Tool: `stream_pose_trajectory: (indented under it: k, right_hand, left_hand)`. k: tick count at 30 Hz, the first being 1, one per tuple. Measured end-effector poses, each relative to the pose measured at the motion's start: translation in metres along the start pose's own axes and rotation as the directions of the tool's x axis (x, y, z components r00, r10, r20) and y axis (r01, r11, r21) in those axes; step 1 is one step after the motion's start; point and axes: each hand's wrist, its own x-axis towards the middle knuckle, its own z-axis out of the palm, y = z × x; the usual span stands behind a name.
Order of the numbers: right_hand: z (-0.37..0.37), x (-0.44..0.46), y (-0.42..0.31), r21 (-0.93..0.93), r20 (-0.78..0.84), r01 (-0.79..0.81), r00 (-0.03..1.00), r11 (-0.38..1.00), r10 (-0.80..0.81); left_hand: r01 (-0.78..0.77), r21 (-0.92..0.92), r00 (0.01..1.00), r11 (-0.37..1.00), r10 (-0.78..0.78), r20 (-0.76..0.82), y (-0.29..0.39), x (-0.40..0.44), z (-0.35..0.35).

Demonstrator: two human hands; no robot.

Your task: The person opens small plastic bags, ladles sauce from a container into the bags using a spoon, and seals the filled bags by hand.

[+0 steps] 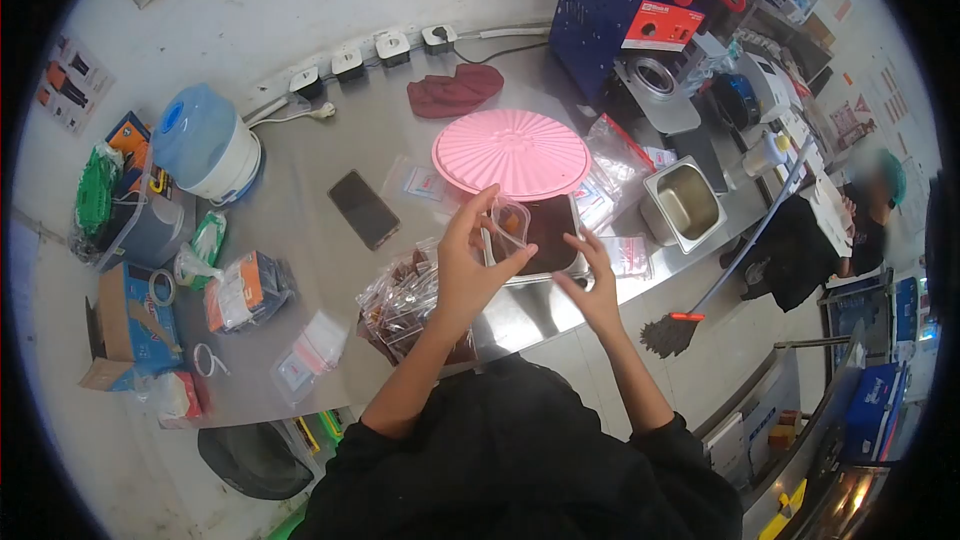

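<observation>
My left hand (468, 270) pinches a small clear plastic container (511, 223) between thumb and fingers; a reddish-brown bit shows in or behind it. Below it is a rectangular metal pan (552, 278) with dark brown contents (550, 240). My right hand (597, 288) is apart from the container, fingers spread and holding nothing, by the pan's right side. A round pink ribbed lid (512, 152) covers the pan's far part. Beside my left forearm lies a pile of clear packets (402, 302) with brownish contents, in what looks like a box.
A phone (363, 209) and a maroon cloth (455, 91) lie on the metal table (300, 170). Right of the pan stand plastic bags (618, 155) and another metal pan (683, 206). A blue machine (612, 15) is behind. A mop (672, 333) leans at right; a person (870, 205) is beyond.
</observation>
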Motion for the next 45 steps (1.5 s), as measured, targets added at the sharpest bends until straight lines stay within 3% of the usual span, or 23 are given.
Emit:
stream_pose_trajectory:
  k: [2,3,4,6,8,9,11,13,15,17,19,21,25,27,30,34,37,38,40,41,43,44,45]
  right_hand:
    - [0.003,0.008,-0.051,-0.446,0.019,0.345,0.926,0.826,-0.377]
    - [0.008,0.009,-0.069,-0.257,-0.017,0.304,0.948,0.917,-0.319]
    - [0.013,0.009,-0.078,-0.056,-0.041,0.251,0.966,0.966,-0.254]
    - [0.024,0.009,-0.075,-0.013,-0.085,0.313,0.946,0.95,-0.313]
    - [0.031,0.015,-0.083,0.043,-0.181,0.386,0.91,0.921,-0.373]
    - [0.028,0.016,-0.088,0.047,-0.176,0.39,0.909,0.92,-0.377]
    - [0.019,0.017,-0.094,0.226,0.051,0.254,0.961,0.941,-0.272]
    - [0.012,0.018,-0.1,0.207,0.117,0.276,0.945,0.939,-0.304]
    - [0.008,0.018,-0.103,0.271,0.273,0.186,0.926,0.945,-0.261]
    - [0.01,0.015,-0.111,0.322,0.316,0.1,0.926,0.942,-0.206]
    - [0.012,0.015,-0.119,0.169,0.352,0.22,0.897,0.961,-0.268]
    - [0.025,0.015,-0.125,0.19,0.398,0.213,0.876,0.958,-0.274]
    - [0.051,0.004,-0.119,0.185,0.528,0.152,0.818,0.971,-0.229]
    - [0.063,-0.006,-0.11,0.186,0.57,0.131,0.793,0.974,-0.216]
    - [0.077,-0.026,-0.085,0.189,0.706,0.062,0.685,0.98,-0.179]
    - [0.074,-0.041,-0.049,0.15,0.841,-0.052,0.532,0.987,-0.1]
    - [0.089,-0.054,-0.014,0.136,0.848,-0.115,0.527,0.984,-0.055]
    - [0.097,-0.061,0.002,0.136,0.851,-0.118,0.523,0.984,-0.055]
    - [0.111,-0.071,0.02,-0.286,0.693,0.003,0.692,0.958,0.204]
    - [0.113,-0.077,0.021,-0.282,0.699,0.007,0.686,0.959,0.201]
    - [0.119,-0.089,0.013,-0.139,0.514,0.365,0.821,0.921,-0.248]
    - [0.13,-0.101,0.034,0.03,0.617,0.445,0.696,0.895,-0.367]
    - [0.137,-0.103,0.028,0.047,0.619,0.444,0.69,0.895,-0.375]
  left_hand:
    - [0.013,-0.156,0.999,0.988,-0.005,0.054,0.005,-0.005,0.0]
    - [0.016,-0.155,0.998,0.988,-0.007,0.056,0.01,-0.009,0.001]
    - [0.06,-0.28,0.996,0.958,-0.04,0.079,0.017,-0.013,0.004]
    - [0.103,-0.398,0.992,0.912,-0.065,0.107,0.032,-0.019,0.006]
    - [0.111,-0.626,0.992,0.772,-0.125,0.023,0.042,-0.022,0.006]
    - [0.106,-0.626,0.992,0.773,-0.124,0.015,0.04,-0.022,0.001]
    - [0.12,-0.465,0.988,0.877,-0.152,-0.033,0.034,-0.022,-0.014]
    - [0.109,-0.462,0.988,0.88,-0.146,-0.046,0.036,-0.022,-0.025]
    - [0.133,-0.384,0.991,0.914,-0.118,0.062,0.031,-0.026,-0.038]
    - [0.158,-0.433,0.987,0.887,-0.148,0.059,0.034,-0.031,-0.042]
    - [0.176,-0.48,0.984,0.86,-0.172,0.052,0.034,-0.037,-0.048]
    - [0.19,-0.442,0.982,0.877,-0.177,0.071,0.035,-0.045,-0.056]
    - [0.167,-0.386,0.976,0.907,-0.207,-0.065,0.03,-0.068,-0.065]
    - [0.264,-0.179,0.946,0.948,-0.291,-0.147,0.02,-0.088,-0.076]
    - [0.32,-0.05,0.924,0.946,-0.323,-0.206,0.008,-0.119,-0.085]
    - [0.508,-0.149,0.815,0.848,-0.529,-0.236,-0.023,-0.163,-0.098]
    - [0.601,-0.147,0.772,0.786,-0.618,-0.148,-0.08,-0.188,-0.099]
    - [0.624,-0.034,0.771,0.781,-0.623,-0.132,-0.099,-0.191,-0.099]
    - [0.64,0.08,0.767,0.764,-0.63,-0.125,-0.106,-0.187,-0.1]
    - [0.621,0.114,0.781,0.775,-0.601,-0.171,-0.103,-0.182,-0.096]
    - [0.605,0.15,0.79,0.782,-0.566,-0.235,-0.1,-0.175,-0.09]
    - [0.549,0.231,0.828,0.803,-0.487,-0.277,-0.099,-0.172,-0.089]
    - [0.494,0.315,0.861,0.811,-0.404,-0.309,-0.099,-0.172,-0.092]
